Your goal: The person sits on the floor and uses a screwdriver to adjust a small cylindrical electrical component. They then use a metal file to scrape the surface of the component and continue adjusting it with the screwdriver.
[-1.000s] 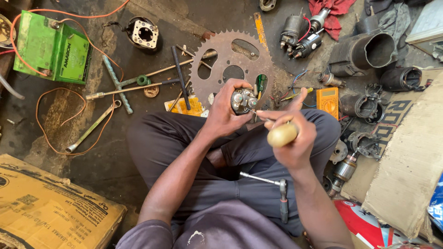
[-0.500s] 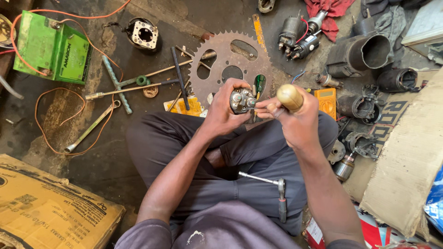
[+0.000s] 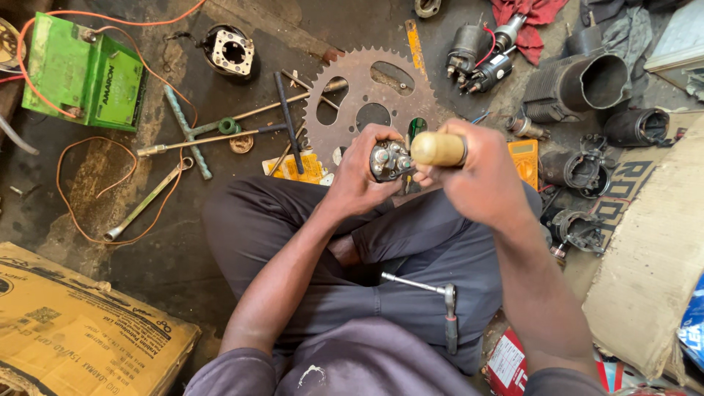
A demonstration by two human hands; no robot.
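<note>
At frame centre, the left hand grips a small grey metal motor part; the right hand clasps a wooden-handled tool. Green rectangular battery upper left; brown cardboard box lower left.

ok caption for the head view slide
Left hand holds a small metal part; right hand grips a wooden-handled tool.

The smooth, pale wooden tool handle has a soft sheen. The small grey metal motor part looks dull, with shiny studs. The large toothed metal sprocket is matt and rusty brown. The green plastic battery box is glossy but grimy. The tan cardboard carton looks rough and worn.
</note>
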